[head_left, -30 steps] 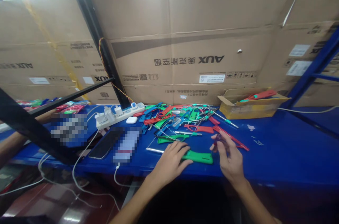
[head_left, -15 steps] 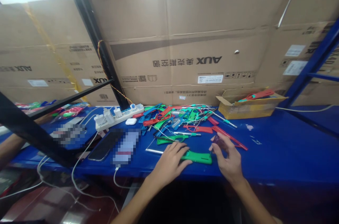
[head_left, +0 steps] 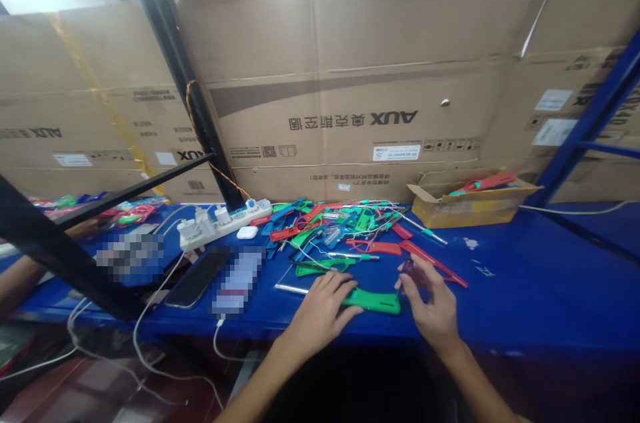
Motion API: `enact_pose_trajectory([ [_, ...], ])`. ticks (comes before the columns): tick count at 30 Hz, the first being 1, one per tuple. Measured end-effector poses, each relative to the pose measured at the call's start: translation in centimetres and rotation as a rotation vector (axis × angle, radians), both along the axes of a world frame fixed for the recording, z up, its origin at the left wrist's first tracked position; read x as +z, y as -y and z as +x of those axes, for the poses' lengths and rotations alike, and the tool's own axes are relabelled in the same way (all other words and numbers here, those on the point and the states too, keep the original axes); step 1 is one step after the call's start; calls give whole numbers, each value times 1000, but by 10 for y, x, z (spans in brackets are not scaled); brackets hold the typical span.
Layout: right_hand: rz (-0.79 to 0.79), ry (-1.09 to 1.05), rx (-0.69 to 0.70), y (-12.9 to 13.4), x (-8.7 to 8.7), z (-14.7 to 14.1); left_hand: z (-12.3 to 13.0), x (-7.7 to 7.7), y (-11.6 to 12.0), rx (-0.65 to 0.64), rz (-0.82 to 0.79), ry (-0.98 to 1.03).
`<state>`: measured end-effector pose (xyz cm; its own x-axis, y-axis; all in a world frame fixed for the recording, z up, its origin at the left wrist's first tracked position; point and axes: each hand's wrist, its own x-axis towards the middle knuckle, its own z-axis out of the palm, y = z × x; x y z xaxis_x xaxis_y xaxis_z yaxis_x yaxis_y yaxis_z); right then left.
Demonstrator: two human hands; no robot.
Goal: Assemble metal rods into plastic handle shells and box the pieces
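A green lighter with a metal tube (head_left: 377,301) lies flat near the front edge of the blue table. My left hand (head_left: 327,309) is closed round its middle, and the tube sticks out to the left. In the fingers of my right hand (head_left: 430,303) is a small screwdriver with a dark purple handle (head_left: 408,267), held upright. Its tip points down at the right end of the green lighter; whether it touches is too small to tell. Just behind lies a red casing piece (head_left: 435,263).
A pile of coloured lighter parts (head_left: 335,223) lies behind my hands. The open carton (head_left: 465,209) stands at the back right. To the left are a power strip (head_left: 225,223), a dark phone (head_left: 200,277), a lit phone (head_left: 239,279) and cables. Another person's arm (head_left: 20,283) shows far left.
Both hands keep nearly the same place and hold. At the far left, the other person's arm has shifted slightly.
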<state>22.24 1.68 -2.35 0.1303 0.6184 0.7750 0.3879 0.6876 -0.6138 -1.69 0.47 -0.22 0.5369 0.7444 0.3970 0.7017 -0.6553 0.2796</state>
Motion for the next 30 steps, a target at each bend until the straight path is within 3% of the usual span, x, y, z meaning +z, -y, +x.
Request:
enact_pose_trajectory([
  [30,-7,33,5,1,0,0,1,1,0,5,1,-3],
])
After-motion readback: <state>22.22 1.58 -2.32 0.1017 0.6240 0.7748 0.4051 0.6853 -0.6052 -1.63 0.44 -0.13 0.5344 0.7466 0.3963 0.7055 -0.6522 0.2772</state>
